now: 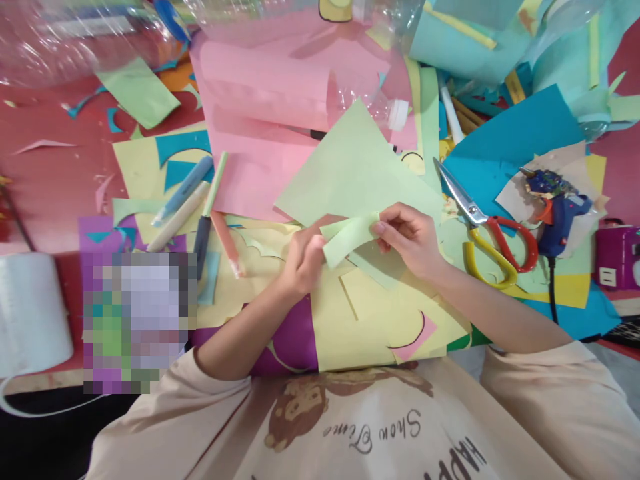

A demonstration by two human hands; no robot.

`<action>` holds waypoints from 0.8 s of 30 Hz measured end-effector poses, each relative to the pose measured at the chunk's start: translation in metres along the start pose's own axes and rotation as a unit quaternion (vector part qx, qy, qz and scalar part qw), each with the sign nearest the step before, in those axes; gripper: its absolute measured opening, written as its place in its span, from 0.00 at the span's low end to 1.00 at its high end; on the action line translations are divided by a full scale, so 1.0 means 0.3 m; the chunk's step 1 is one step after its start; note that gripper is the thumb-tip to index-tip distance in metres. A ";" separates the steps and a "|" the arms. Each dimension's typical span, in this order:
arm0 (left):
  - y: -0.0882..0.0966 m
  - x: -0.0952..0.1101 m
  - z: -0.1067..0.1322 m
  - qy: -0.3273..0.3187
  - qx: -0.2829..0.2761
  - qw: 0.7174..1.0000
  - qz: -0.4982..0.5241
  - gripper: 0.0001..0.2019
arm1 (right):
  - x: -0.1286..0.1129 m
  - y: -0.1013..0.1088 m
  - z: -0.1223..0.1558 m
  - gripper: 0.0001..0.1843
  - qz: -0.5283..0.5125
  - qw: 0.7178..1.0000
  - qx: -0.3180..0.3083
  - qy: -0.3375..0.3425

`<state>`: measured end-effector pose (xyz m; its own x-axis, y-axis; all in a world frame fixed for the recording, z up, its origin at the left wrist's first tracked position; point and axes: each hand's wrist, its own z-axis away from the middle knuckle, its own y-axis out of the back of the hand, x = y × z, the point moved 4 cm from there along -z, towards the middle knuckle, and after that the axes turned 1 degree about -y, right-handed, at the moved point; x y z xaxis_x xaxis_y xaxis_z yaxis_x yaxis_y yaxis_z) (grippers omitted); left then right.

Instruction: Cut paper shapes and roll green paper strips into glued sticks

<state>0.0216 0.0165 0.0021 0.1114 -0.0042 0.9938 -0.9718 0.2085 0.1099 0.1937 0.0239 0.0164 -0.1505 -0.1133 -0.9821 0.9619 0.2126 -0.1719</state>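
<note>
A light green paper strip (350, 239), bent over on itself, spans the gap between my two hands. My left hand (304, 260), slightly blurred, has its fingers closed on the strip's left end. My right hand (407, 239) pinches the other end between thumb and fingers. Beyond the hands lies a larger pale green paper sheet (357, 167), one corner pointing away from me. Yellow paper (370, 320) covers the table below my hands. To the right of my right hand rest scissors (473, 213) with red and yellow handles, their blades apart.
A blue glue gun (557, 227) with a cord lies at the right on paper. A plastic bottle wrapped in pink paper (265, 80) lies behind the green sheet. Markers (185, 190) and paper scraps are at left, near a white roll (33, 313). Turquoise-wrapped bottles (470, 47) are back right.
</note>
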 end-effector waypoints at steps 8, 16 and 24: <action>-0.006 0.028 -0.006 -0.023 0.038 0.999 -0.006 0.20 | -0.006 0.005 0.005 0.11 0.049 0.999 0.021 0.010; -0.011 0.055 -0.004 -0.030 0.069 0.996 -0.057 0.12 | -0.017 0.009 0.006 0.11 0.101 0.995 0.018 0.018; -0.009 0.033 0.005 -0.035 0.052 0.995 -0.072 0.11 | -0.009 0.015 0.001 0.07 0.096 0.994 0.033 0.025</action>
<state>0.0249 0.0144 0.0118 0.2389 -0.0963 0.9663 -0.9636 0.0994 0.2481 0.1985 0.0248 0.0183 0.0288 -0.0280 -0.9992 0.9866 0.1611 0.0239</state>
